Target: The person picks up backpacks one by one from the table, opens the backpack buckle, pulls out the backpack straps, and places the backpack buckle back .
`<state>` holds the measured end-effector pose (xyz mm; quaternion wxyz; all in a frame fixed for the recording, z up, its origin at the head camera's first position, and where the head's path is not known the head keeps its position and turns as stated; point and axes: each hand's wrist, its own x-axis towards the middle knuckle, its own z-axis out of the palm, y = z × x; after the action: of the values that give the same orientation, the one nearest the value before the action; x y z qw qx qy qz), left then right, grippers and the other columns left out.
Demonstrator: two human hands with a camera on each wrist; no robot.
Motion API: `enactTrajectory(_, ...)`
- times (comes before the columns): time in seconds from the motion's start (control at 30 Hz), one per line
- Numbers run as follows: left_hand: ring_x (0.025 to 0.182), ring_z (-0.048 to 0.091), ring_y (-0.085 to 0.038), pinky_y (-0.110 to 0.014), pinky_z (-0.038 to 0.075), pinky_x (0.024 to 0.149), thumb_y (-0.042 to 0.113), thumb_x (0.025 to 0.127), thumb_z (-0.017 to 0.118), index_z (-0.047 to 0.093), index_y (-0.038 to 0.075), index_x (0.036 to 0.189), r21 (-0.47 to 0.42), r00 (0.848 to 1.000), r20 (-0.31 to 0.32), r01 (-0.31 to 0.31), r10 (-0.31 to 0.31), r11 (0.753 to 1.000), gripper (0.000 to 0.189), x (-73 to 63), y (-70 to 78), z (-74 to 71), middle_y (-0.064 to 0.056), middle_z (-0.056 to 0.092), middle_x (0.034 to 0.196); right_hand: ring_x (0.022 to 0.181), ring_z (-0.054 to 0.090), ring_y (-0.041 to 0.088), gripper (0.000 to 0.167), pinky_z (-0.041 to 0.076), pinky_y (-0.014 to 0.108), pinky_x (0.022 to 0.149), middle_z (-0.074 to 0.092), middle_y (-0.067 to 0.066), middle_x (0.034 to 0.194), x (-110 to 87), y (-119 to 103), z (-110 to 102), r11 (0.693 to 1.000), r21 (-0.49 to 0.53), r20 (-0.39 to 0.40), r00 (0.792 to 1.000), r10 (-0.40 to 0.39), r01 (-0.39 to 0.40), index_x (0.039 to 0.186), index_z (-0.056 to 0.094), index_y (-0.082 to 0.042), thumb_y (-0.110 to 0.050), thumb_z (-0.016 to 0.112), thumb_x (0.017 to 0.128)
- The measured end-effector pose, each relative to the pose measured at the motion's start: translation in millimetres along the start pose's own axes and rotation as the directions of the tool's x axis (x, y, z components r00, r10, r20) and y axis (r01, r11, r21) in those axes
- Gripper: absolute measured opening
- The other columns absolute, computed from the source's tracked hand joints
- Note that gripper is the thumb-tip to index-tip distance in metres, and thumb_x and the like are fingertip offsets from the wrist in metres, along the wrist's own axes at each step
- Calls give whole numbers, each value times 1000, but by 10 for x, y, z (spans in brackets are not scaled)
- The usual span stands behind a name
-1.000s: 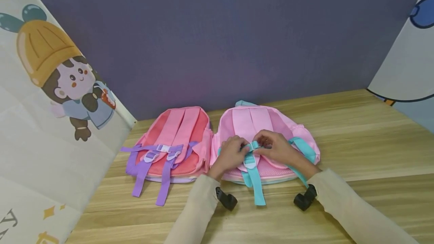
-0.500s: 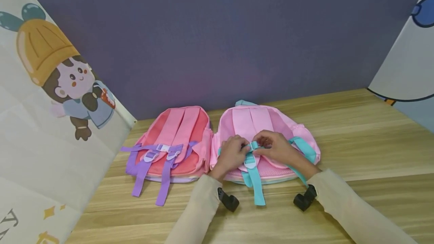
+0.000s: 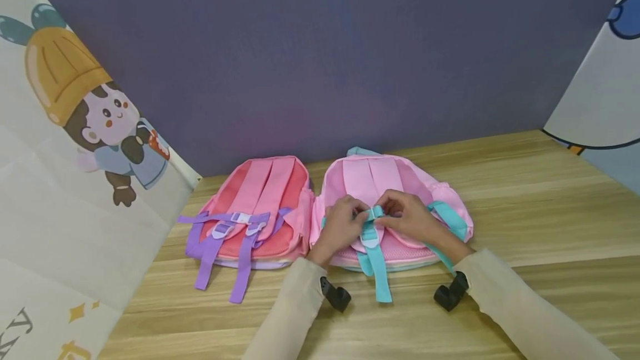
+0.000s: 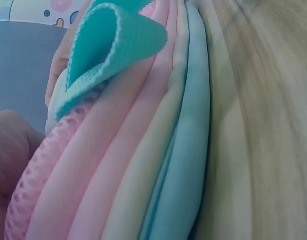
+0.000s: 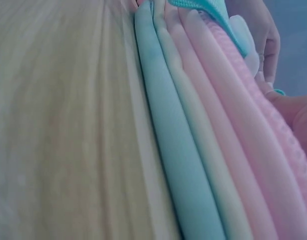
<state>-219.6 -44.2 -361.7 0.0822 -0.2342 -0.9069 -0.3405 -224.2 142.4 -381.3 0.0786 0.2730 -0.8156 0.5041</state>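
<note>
A light pink backpack (image 3: 417, 176) lies on its front, with its mesh back and shoulder straps facing up. Over its lower middle, my left hand (image 3: 342, 225) pinches the teal strap (image 3: 376, 213) beside a small light-coloured buckle, which the fingers partly cover. From the other side, my right hand (image 3: 407, 216) pinches the same strap between thumb and fingers. Below them a white strap adjuster (image 3: 370, 241) holds a teal webbing tail that hangs toward the table edge. A folded teal webbing end (image 4: 118, 47) stands up close in the left wrist view.
A coral-pink backpack (image 3: 287, 232) with purple straps lies against the pink one on the left; its white buckle (image 3: 241, 218) is fastened. Both bags rest on a wooden table (image 3: 525, 226) before a dark partition (image 3: 350, 60). A cartoon-printed panel (image 3: 45, 193) borders the left.
Both hands stay at the teal strap and shift only slightly. A short stretch of strap between the fingers now bulges up a little more. The backpacks have not moved.
</note>
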Motion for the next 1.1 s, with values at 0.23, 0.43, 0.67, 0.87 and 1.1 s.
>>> enactTrajectory(0.23,88,55,-18,-37,37,83,18,89,64,73,14,92,237,993,-53,-86,101,968,11,-9,-2,-15,-1,61,89,82,61,11,18,52,25,76,64,5,88,4,-13,-7,1000,10,9,1000,-3,3,93,62,-9,-7,75,80)
enactTrajectory(0.43,82,55,-19,-29,41,75,11,88,65,72,7,89,134,991,-59,-109,118,985,8,-1,-18,-4,-5,58,85,83,61,11,19,52,24,78,64,6,89,1,-11,-9,1000,22,5,1000,0,0,94,62,-8,-6,75,79)
enactTrajectory(0.67,81,54,-20,-27,41,73,6,88,63,72,3,88,30,995,-44,-90,91,996,9,12,-28,20,-7,58,85,83,61,11,20,52,23,78,64,8,89,3,4,-9,999,54,8,1000,10,-10,96,63,-5,-5,75,80)
enactTrajectory(0.87,83,55,-21,-30,42,77,5,87,63,71,2,87,2,995,-65,-75,75,997,9,14,19,33,-8,60,86,83,60,11,21,51,23,78,63,8,89,2,1,-13,996,87,17,1000,10,-11,97,63,-4,-5,75,79)
enactTrajectory(1.1,85,56,-22,-37,39,83,5,88,62,71,1,89,-2,998,-55,-37,37,999,10,4,30,52,-8,60,87,82,59,11,19,51,24,78,63,7,87,7,-1,-3,997,72,35,999,-4,1,96,63,-5,-6,74,80)
